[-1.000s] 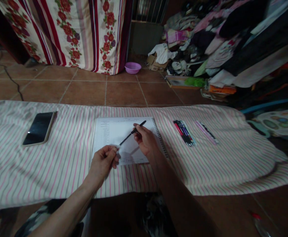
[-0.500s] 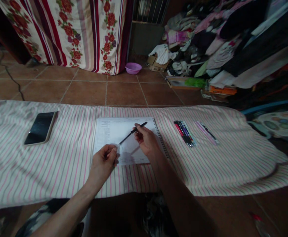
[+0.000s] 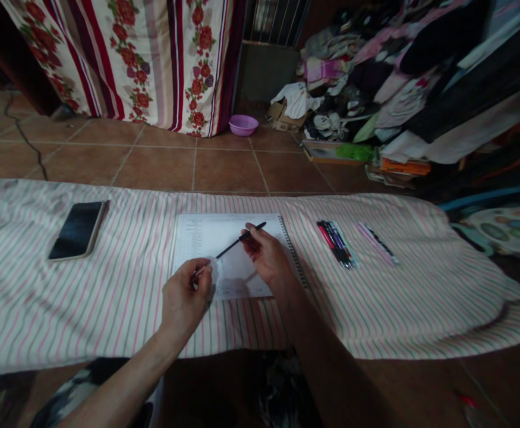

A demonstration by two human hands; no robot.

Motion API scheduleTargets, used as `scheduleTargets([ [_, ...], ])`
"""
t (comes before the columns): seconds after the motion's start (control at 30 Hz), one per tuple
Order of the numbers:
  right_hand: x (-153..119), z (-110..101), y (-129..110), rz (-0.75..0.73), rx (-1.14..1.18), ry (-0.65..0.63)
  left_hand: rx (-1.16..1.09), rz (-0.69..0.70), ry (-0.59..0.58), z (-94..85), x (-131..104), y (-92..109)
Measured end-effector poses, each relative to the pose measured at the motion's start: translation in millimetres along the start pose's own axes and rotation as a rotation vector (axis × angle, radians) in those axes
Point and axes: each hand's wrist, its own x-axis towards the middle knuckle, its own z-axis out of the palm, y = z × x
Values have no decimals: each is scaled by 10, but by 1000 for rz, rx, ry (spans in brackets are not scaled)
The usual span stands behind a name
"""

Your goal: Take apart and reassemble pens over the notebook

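Over a spiral notebook [image 3: 242, 273], both hands work on one slim black pen [image 3: 258, 226]. My right hand [image 3: 266, 255] pinches its thick black part between thumb and fingers. From there a thin dark rod [image 3: 228, 248] slants down and left to my left hand [image 3: 187, 291]. The fingers of my left hand are closed around the rod's lower end, where a pale, translucent piece [image 3: 214, 261] shows at the fingertips. Most of that piece is hidden by the fingers. The notebook page is white, with printed lines along its left side.
A smartphone [image 3: 76, 232] lies at left on the striped cloth [image 3: 130, 285]. To the right are a bundle of pens [image 3: 337, 245] and a pink and black pair of pens [image 3: 378, 242]. Beyond are a purple basin [image 3: 243, 125] and piled clothes [image 3: 353, 77].
The view has shifted slightly. My left hand has turned a little, and its fingers sit slightly differently around the rod's end. My right hand keeps its hold on the pen.
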Motion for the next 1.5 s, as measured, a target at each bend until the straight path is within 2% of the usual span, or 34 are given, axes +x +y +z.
scheduleTargets([
  [0.2,25,-5,12,18,67,-48,249,213,72,-51,-10,43],
  [0.33,22,3,7,37,94,-51,315,260,82,-74,-7,66],
  [0.6,20,21,21,31,53,-64,205,65,89,-101,22,37],
  [0.73,4,38,30,0,2,-99,49,-55,52,-116,69,-6],
  [0.97,-21,66,75,-123,-141,-173,-216,-172,-18,-129,98,8],
  [1.07,-30,72,77,-131,-167,-185,-366,-238,-56,-129,97,-10],
  [1.27,-53,80,71,-104,-134,-181,-425,-255,-102,-129,94,-75],
  [1.5,-52,81,89,-81,-159,-189,-417,-265,-97,-100,119,-102],
])
